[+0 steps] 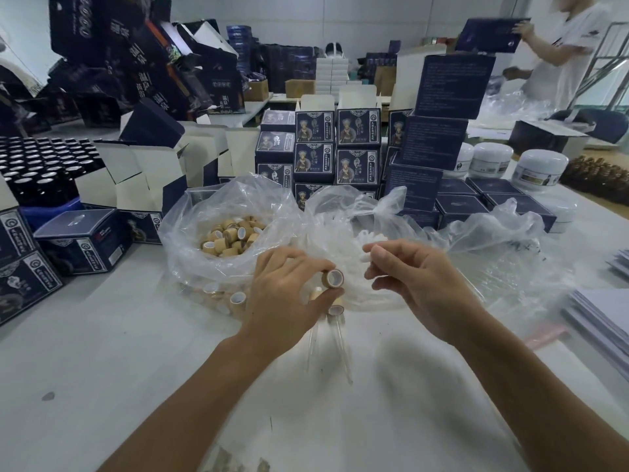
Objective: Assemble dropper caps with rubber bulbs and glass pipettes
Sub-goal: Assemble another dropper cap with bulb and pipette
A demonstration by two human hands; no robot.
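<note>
My left hand [289, 294] pinches a tan dropper cap [333, 278] between forefinger and thumb, its white-lined opening facing me. Under that hand lie assembled droppers [335, 310] with glass pipettes [343, 352] pointing toward me on the white table. My right hand [418, 284] is level with the left, fingers curled around a white rubber bulb [366, 257] at the fingertips. A clear plastic bag [190, 233] behind the left hand holds several tan caps [228, 236]. A second clear bag [343, 212] between the hands holds white bulbs [369, 238].
Dark blue product boxes [354, 165] are stacked behind the bags, and open cartons [143, 178] stand at the left beside a tray of dark bottles [44, 165]. White jars [539, 168] stand at the right. Paper sheets [599, 318] lie at the right edge. A person [565, 52] stands far right.
</note>
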